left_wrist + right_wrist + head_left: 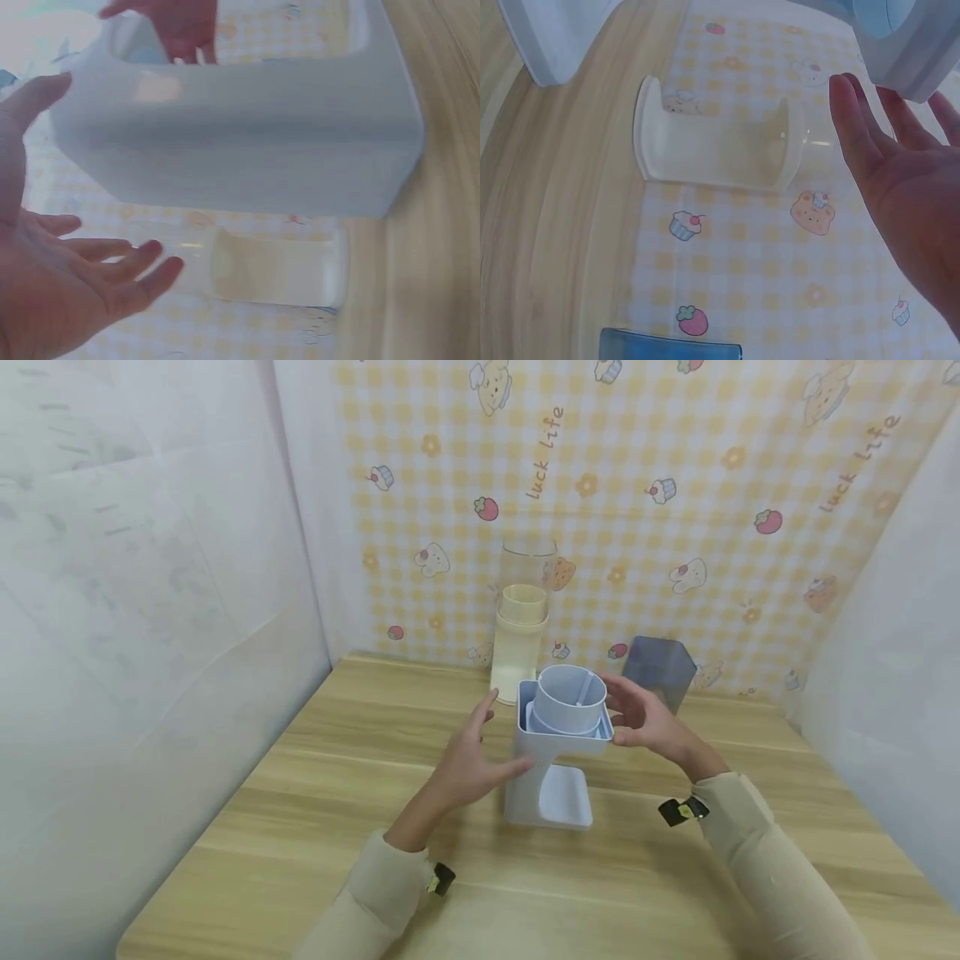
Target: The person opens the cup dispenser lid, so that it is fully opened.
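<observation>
A pale blue C-shaped dispenser stand (528, 777), with a square top and a round collar (570, 702) set in it, stands upright on the table. Its flat foot faces right in the head view. My left hand (472, 764) is beside its left side with fingers spread; the thumb (45, 94) is at the stand's edge, contact unclear. On the other side, my right hand (648, 718) has its fingertips close to the top's right rim. In the right wrist view, the fingers (855, 112) lie just by that rim; whether they touch it cannot be told.
Behind the stand is a cream dispenser (513, 660) with a clear container (528, 560) on top. A translucent blue-grey angular container (660, 668) stands at the back right. The wood-grain table (360, 760) meets a checked cloth backdrop (465, 460), with white sheets at both sides.
</observation>
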Available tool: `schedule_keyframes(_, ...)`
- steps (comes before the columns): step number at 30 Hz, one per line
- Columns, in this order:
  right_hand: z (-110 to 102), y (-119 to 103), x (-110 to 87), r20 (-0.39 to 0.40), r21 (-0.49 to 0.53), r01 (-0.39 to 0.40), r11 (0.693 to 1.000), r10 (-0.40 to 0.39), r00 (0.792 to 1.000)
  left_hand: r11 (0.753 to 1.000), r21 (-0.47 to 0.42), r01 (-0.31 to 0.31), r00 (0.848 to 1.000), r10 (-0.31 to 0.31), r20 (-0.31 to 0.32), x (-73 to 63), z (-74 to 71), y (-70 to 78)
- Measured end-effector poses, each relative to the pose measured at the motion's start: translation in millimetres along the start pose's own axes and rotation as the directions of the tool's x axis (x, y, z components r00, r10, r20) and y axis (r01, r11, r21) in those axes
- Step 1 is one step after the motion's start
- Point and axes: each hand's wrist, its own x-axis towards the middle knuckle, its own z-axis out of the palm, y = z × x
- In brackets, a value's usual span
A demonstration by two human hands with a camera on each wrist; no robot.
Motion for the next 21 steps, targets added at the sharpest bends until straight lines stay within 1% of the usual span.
schedule_keyframes(4, 3, -3, 0.8, 0.014, -0.043, -0.005, 0.999, 0.006, 1.0, 0.998, 0.035, -0.043, 0.999, 0.043, -0.002, -12.5, -8.0, 15.8)
schedule_keyframes(5, 4, -4, 0.9, 0.014, -0.056, -0.012, 0.998, 0.013, 1.0, 0.998, 0.032, -0.054, 0.999, 0.054, -0.006, -15.8, -9.6, 18.8)
schedule_keyframes(10, 10, -4, -0.3, 0.003, -0.124, -0.018, 0.992, 0.019, 1.0, 0.997, -0.034, -0.07, 0.997, 0.069, -0.044, -31.4, -14.5, 28.8)
schedule_keyframes(13, 13, -4, -1.6, -0.022, -0.136, -0.013, 0.991, 0.011, 1.0, 0.997, -0.064, -0.051, 0.997, 0.046, -0.064, -37.8, -16.0, 31.3)
schedule_keyframes(15, 13, -4, -3.1, -0.041, -0.151, -0.009, 0.988, 0.003, 0.999, 0.998, -0.061, -0.017, 0.996, 0.012, -0.086, -42.5, -17.3, 32.0)
schedule_keyframes(19, 16, -3, -7.6, -0.092, -0.206, -0.008, 0.978, -0.011, 0.996, 0.996, -0.076, 0.043, 0.99, -0.052, -0.128, -56.0, -18.7, 28.4)
schedule_keyframes(21, 18, -3, -10.6, -0.122, -0.233, -0.015, 0.972, -0.014, 0.992, 0.994, -0.098, 0.046, 0.988, -0.06, -0.141, -63.3, -18.2, 25.8)
